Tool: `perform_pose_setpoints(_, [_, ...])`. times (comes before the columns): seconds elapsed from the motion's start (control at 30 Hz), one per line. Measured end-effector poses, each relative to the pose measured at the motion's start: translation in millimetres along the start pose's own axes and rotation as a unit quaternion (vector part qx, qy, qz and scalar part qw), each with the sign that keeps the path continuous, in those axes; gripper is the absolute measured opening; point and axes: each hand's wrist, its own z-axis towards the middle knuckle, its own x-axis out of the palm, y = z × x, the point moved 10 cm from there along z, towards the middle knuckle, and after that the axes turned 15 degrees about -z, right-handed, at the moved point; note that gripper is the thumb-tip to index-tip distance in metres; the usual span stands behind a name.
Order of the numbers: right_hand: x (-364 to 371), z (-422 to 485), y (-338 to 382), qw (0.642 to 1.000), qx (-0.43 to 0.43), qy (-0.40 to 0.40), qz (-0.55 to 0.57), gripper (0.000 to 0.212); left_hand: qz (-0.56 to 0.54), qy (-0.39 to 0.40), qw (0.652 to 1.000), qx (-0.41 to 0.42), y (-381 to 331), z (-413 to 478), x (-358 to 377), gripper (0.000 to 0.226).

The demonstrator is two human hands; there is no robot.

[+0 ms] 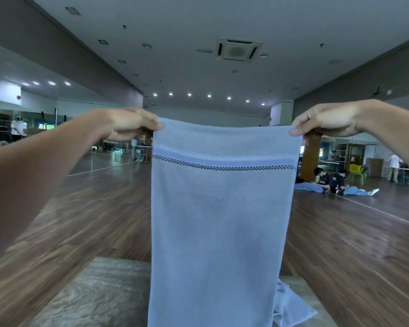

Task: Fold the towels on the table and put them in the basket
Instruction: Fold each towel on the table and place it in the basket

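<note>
A light blue towel [217, 220] with a pale and a dark checkered stripe near its top hangs full length in front of me. My left hand [130, 125] pinches its upper left corner and my right hand [326, 120] pinches its upper right corner, both held high at arm's length. The towel's lower end runs out of the frame's bottom over the grey table [99, 293]. Another light blue towel [291, 308] lies crumpled on the table, mostly hidden behind the hanging one. No basket is in view.
A wide dark wooden floor [352, 251] surrounds the table. Two people [333, 181] sit on the floor at the far right. Shelves and a green chair [357, 172] stand by the right wall.
</note>
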Motion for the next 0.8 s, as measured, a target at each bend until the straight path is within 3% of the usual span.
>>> perform_pose_setpoints(0.1, [-13,3,0,0.997,0.0,-0.079,0.013,0.021,0.025,-0.03,0.999,0.009,1,5,-11,0.013])
perform_pose_setpoints(0.13, [-17,4,1,0.994,-0.004,-0.107,0.015,0.014,0.032,-0.041,0.999,0.013,1,7,-14,0.015])
perform_pose_setpoints(0.4, [-14,11,-3,0.992,-0.003,-0.126,-0.005,0.013,0.047,-0.08,0.995,0.038,0,13,-21,0.017])
perform_pose_setpoints(0.53, [0,6,-3,0.998,-0.004,-0.052,0.038,0.015,0.085,-0.05,0.995,0.031,7,15,-27,0.019])
perform_pose_setpoints(0.6, [6,5,-8,0.998,-0.011,-0.019,0.051,0.034,0.116,-0.042,0.992,0.005,26,31,-50,0.044])
perform_pose_setpoints(0.67, [5,9,-16,0.998,-0.008,-0.023,0.054,0.055,0.112,-0.042,0.993,-0.011,36,39,-58,0.046])
perform_pose_setpoints(0.73, [8,13,-15,0.997,-0.014,-0.034,0.067,0.031,0.102,-0.06,0.993,0.01,22,25,-41,0.025])
perform_pose_setpoints(0.8, [8,17,-15,0.996,-0.013,-0.058,0.073,0.015,0.099,-0.058,0.993,0.02,20,20,-27,0.018])
